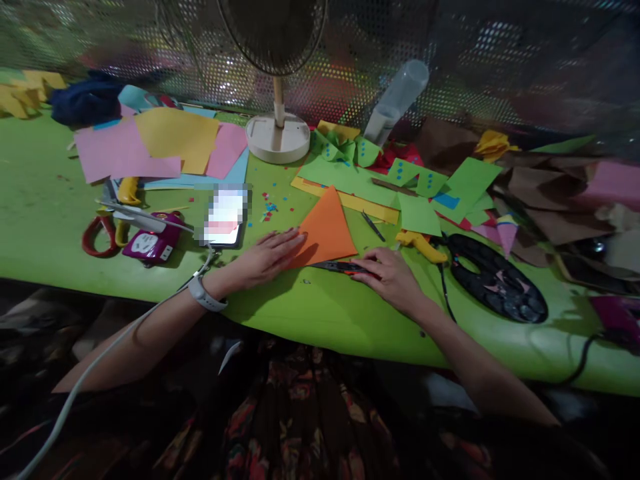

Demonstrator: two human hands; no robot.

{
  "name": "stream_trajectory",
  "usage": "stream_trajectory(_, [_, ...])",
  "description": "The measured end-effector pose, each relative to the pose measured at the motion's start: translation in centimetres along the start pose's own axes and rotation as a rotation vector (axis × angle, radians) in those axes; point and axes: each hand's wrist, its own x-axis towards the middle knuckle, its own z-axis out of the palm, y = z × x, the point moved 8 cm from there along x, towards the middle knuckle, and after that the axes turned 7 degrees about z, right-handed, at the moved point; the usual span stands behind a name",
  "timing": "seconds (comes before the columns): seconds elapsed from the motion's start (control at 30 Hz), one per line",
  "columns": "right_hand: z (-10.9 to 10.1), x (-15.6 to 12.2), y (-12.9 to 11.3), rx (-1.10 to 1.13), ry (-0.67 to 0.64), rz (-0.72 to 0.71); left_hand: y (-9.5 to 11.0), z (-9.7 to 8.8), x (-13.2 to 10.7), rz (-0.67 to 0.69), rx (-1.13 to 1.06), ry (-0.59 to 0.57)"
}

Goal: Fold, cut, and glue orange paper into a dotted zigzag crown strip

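Observation:
An orange paper triangle (327, 230) lies on the green table (310, 313) in front of me. My left hand (267, 257) rests flat on its lower left edge, fingers stretched out. My right hand (390, 273) lies at the triangle's lower right corner, fingers curled over a dark tool with a red handle (336, 267) that lies along the triangle's bottom edge. A white band sits on my left wrist.
A phone (226, 217), red-handled scissors (100, 233), a purple device (150, 243) and a white cable lie to the left. Coloured paper sheets (150, 143), a fan base (277, 137), green paper pieces (420, 193), a yellow tool (420, 243) and a black tray (495, 277) surround the work spot.

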Motion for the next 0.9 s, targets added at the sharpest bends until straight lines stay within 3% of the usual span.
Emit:
stream_trajectory(0.17, [0.1,0.0,-0.1,0.000,-0.005,0.001,-2.1,0.0,-0.4,-0.020,0.017,-0.017])
stream_trajectory(0.33, [0.6,0.6,-1.0,-0.005,-0.002,-0.014,-2.1,0.6,-0.5,0.011,0.069,-0.075])
stream_trajectory(0.9, [1.2,1.3,-2.0,0.043,-0.039,-0.024,-1.8,0.9,-0.5,0.027,0.143,-0.056])
